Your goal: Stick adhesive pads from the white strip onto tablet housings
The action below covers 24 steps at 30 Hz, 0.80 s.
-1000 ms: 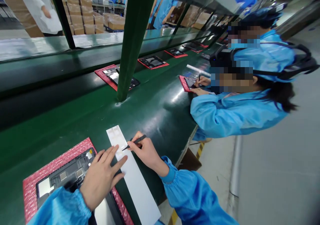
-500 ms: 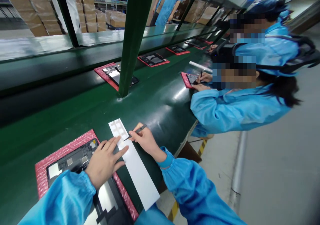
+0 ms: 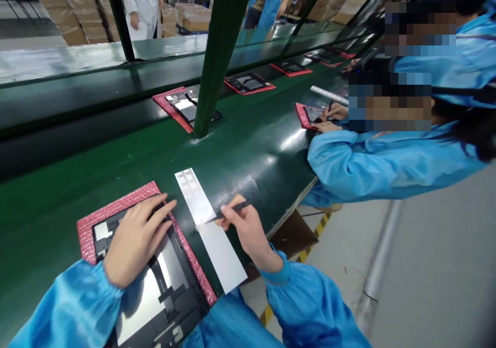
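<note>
Fingers of the right hand [image 3: 250, 229] are seen, in the head view, pinched round a slim black pointed tool [image 3: 241, 205], probably tweezers. Its tip is aimed toward 8 o'clock, at a long white card-like strip [image 3: 222, 255]; whether the strip is touched cannot be told. By the left hand [image 3: 134, 239] nothing is seen gripped: its fingers are loosely spread, palm down, over a flat black-and-silver tablet-like device [image 3: 184, 312], and are pointed between 1 and 2 o'clock. From the right fingers, the device is found at 8 o'clock, beyond the strip, laid on a pink bubble-wrap sheet [image 3: 86, 237] on the glossy green surface [image 3: 248, 157]. Both long axes are run from 11 to 5 o'clock, roughly parallel. Pale grey patches [image 3: 189, 183] are borne at the strip's 11 o'clock end, nearer the right hand.
</note>
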### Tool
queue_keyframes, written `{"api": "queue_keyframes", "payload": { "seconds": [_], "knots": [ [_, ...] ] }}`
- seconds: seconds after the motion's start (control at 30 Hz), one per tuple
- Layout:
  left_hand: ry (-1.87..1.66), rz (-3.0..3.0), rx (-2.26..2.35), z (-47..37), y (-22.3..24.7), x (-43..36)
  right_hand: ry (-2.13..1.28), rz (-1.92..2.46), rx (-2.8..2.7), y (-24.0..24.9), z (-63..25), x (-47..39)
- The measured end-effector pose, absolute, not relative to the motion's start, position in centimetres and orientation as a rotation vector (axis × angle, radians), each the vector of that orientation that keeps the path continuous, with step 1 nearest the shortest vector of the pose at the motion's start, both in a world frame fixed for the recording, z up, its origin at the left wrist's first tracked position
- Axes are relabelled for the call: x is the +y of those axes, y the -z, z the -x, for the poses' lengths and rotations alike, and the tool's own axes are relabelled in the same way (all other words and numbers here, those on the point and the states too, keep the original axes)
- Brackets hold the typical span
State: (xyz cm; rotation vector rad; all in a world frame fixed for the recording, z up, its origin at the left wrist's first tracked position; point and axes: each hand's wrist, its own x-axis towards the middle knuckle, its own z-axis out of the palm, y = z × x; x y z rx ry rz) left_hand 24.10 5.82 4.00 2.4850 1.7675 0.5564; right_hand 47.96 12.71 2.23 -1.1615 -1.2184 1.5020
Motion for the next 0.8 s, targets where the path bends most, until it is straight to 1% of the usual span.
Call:
{"api": "queue_keyframes", "payload": {
  "seconds": [0.1,0.23,0.4,0.8],
  "knots": [
    [-0.632,-2.340,1.676,-23.6,-4.2,1.6,-1.586,1.230,-1.279,-2.3,-47.6,9.3],
    [-0.612,-2.406,1.595,-24.9,-2.3,-1.9,-1.637,1.272,-1.384,-1.6,-46.8,6.7],
    [-0.576,-2.532,1.618,-25.5,-0.7,-2.2,-1.617,1.275,-1.418,-0.5,-46.8,6.3],
    [-0.548,-2.509,1.649,-25.6,-1.4,-2.0,-1.594,1.282,-1.515,-0.2,-47.0,6.3]
  ]
}}
